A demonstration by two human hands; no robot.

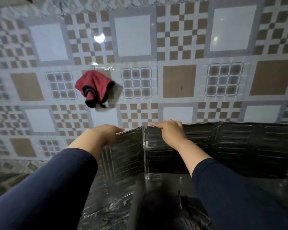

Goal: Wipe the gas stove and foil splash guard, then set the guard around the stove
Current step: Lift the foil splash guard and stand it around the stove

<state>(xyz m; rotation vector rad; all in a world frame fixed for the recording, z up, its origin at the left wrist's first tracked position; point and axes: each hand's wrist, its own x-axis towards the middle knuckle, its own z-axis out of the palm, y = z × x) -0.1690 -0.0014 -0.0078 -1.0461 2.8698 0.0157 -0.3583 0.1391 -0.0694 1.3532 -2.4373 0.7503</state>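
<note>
Both hands' grip on upright foil splash guard (206, 143) top edge, left hand (105, 135), right hand (170, 131)

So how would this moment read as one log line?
step: placing foil guard | left hand: on top edge | right hand: on top edge | red cloth: hanging on wall

The stove (173, 211) at lower centre is dark, blurred, and partly hidden by both sleeves. The guard (239, 146) runs off the right edge. Left fingers (106, 141) curl behind its rim.
</note>
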